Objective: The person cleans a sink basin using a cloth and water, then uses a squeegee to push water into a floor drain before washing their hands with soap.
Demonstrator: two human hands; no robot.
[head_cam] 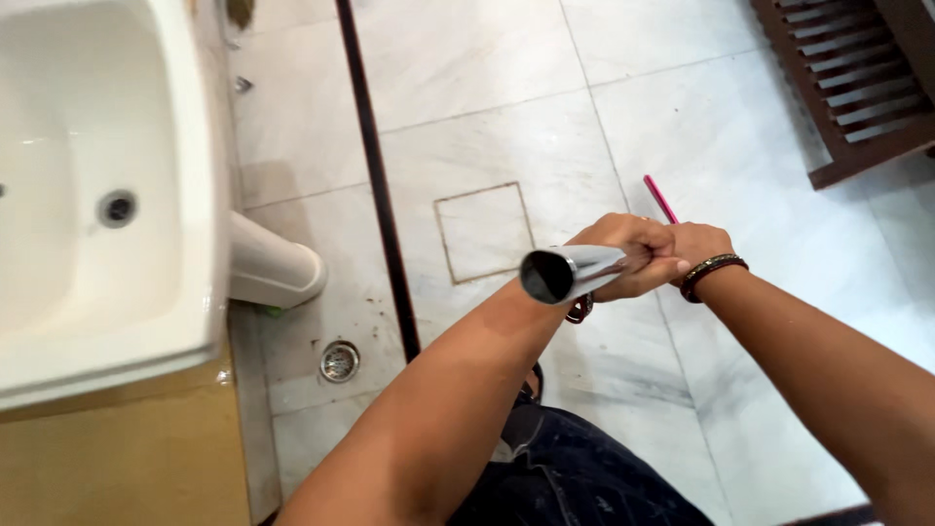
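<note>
Head view, hands: the left hand (623, 248) and the right hand (696, 248) are both wrapping closed around a shiny metal tube (570, 273), the two fists pressing against each other at mid-frame.
Head view, tube: it is pointing its open, dark end toward the camera and running away under the fingers, so only the near stretch is showing; a two-handed clasp like this is likely steadying a long shaft from the top.
Head view, red part: a thin red rod (659, 198) is sticking out beyond the hands toward the floor; it is probably the lower stretch of the same tool, though the join is hidden by the fists.
Head view, wrists: a dark bracelet (713, 274) is sitting on the right wrist, and a band is peeking out under the left wrist.
Head view, floor: pale marble tiles (506, 127) are lying below, with a round metal floor drain (339, 360) near the basin's foot and a square inset cover (484, 232) just left of the hands.
Head view, basin: a white pedestal sink (195, 195) is filling the left edge, well apart from the tube.
Head view, far corner: a dark wooden slatted rack (847, 88) is resting at the upper right.
</note>
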